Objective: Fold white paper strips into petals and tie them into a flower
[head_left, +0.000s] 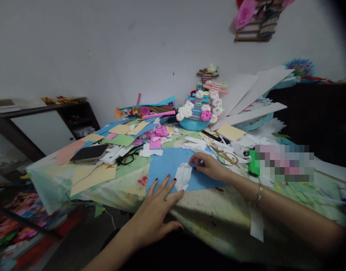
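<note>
A crinkled piece of white paper (pixel 183 177) lies on a blue sheet (pixel 160 163) at the front of the table. My left hand (pixel 156 210) is open, fingers spread flat on the sheet, with the fingertips at the paper's lower left edge. At the paper's upper right edge, my right hand (pixel 209 166) has curled fingers pinching its border; the exact contact is partly hidden. A white strip (pixel 256 224) hangs below my right wrist.
Scissors (pixel 228 159) and a green tool (pixel 254 162) lie to the right. A phone (pixel 89 153), glasses (pixel 127 160) and coloured paper (pixel 120 140) are at left. Behind stands a blue guitar-shaped craft with paper flowers (pixel 195 122). A low cabinet (pixel 43 130) stands farther left.
</note>
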The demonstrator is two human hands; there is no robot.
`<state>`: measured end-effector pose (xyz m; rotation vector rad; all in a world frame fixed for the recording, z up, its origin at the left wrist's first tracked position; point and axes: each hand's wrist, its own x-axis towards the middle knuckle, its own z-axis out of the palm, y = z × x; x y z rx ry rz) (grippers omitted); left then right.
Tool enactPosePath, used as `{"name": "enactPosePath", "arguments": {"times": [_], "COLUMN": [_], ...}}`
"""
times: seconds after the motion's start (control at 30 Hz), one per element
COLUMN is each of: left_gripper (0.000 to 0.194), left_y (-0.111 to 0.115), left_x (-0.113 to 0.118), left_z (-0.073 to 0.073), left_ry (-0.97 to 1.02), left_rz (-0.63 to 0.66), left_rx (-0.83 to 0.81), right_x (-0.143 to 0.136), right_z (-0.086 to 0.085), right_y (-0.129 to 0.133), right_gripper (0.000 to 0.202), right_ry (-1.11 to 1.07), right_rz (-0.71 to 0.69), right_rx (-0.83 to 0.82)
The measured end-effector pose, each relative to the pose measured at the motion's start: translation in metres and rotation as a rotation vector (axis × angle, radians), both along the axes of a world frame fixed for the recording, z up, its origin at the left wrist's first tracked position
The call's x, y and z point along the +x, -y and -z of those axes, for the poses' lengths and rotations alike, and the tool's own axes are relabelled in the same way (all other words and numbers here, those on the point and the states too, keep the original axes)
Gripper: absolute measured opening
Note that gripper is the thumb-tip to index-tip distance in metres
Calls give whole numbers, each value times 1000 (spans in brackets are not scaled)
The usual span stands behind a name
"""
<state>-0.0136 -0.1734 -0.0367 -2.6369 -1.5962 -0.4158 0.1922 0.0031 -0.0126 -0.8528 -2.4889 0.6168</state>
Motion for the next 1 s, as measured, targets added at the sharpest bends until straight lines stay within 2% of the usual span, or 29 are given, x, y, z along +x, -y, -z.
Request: {"name": "enactPosePath", "arguments": {"times": [0.07, 0.17, 0.27, 0.37, 0.47, 0.53, 0.7, 0.83, 0.9, 1.0], "left_gripper": [63, 46, 33, 27, 16, 11, 11, 8, 19, 51], "left_y": [-1, -5, -12, -19, -22, -23, -25, -31, -37, -53], "left_x": [-10, -18, -18, -10, 1, 6, 11, 9, 9, 8], "left_z": [-8, -13, -10, -3, 1, 2, 7, 8, 7, -1], "left_ry": [39, 127, 241, 335, 363, 355, 332, 310, 279, 207], "left_rz": [44, 52, 14, -27, -23, 4, 8, -18, -39, -78], "left_rx": [-42, -41, 13, 164, 317, 363, 382, 386, 378, 339], "right_x": [0, -4, -9, -12, -12, -11, -13, -20, -21, -19], "right_z": [0, 4, 9, 11, 10, 9, 8, 11, 11, 8], "right_y": [-4, -6, -4, -2, -3, -4, -6, -4, -6, -12], "right_gripper": [34, 21, 13, 14, 17, 16, 9, 13, 14, 9], "right_ry": [-27, -79, -108, -102, -83, -74, -64, -64, -70, -100], "right_rz": [-136, -249, -215, -194, -204, -231, -241, -224, -210, -131], "right_rx": [-22, -57, -46, -20, 1, 2, 13, 47, 51, 40]}}
